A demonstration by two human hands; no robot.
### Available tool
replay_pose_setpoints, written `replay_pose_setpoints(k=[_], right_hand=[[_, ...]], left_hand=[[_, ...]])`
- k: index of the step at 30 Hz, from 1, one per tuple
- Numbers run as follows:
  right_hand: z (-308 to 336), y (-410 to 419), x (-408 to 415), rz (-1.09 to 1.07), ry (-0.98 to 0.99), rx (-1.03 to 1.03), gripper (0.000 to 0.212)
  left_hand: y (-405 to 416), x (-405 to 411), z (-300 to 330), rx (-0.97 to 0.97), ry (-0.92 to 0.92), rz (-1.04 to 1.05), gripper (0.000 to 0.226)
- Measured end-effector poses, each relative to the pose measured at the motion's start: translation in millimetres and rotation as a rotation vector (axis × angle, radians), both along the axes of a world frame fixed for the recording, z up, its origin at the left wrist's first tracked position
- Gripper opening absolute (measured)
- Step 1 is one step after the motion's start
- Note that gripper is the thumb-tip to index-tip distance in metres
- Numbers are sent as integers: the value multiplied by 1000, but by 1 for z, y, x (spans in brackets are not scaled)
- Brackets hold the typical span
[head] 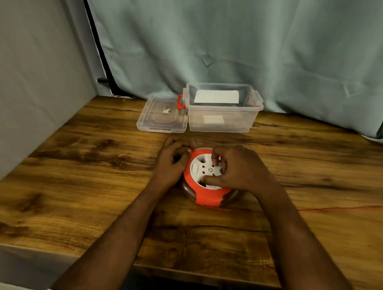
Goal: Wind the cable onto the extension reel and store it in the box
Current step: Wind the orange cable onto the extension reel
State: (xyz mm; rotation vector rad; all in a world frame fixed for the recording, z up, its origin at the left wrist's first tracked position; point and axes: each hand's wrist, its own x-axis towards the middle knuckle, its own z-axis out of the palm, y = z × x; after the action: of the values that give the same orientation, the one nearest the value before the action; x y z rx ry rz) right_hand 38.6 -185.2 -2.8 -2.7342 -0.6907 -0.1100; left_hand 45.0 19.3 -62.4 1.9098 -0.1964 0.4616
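Reel (pixel 206 178) flat on the wooden surface (pixel 76 184), left hand (pixel 171 163) curled against its rim, right hand (pixel 235 168) pinching the white hub, orange cable (pixel 336 208) trailing right, box (pixel 223 108) open behind, lid (pixel 162 116) beside, contents seemingly a white card.

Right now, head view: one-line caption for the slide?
Both hands work the orange reel on the wooden table; cable trails right, clear box open behind.

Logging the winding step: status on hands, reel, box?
Left hand gripping reel rim, right hand on its face. Cable trailing right. Box open, path clear.
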Motion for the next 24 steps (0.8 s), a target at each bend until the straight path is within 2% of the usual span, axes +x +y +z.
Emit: replay_pose_setpoints(k=[7,10,11,12,15,24], right_hand=[[-13,10,3,-14,-59,60,50],[-7,3,1,62,-65,132,22],[-5,-1,1,90,-48,185,25],[-4,-4,1,117,-24,224,38],[-5,-11,5,178,18,180,73],[-3,-19,9,177,177,156,112]], left_hand=[[0,-2,2,-46,-15,-25,23],[0,0,0,-53,-9,-45,30],[0,0,-1,-55,-8,-51,31],[1,0,-1,-54,-7,-57,32],[1,-1,1,-30,-9,-75,28],[1,-2,1,-2,9,-59,19]])
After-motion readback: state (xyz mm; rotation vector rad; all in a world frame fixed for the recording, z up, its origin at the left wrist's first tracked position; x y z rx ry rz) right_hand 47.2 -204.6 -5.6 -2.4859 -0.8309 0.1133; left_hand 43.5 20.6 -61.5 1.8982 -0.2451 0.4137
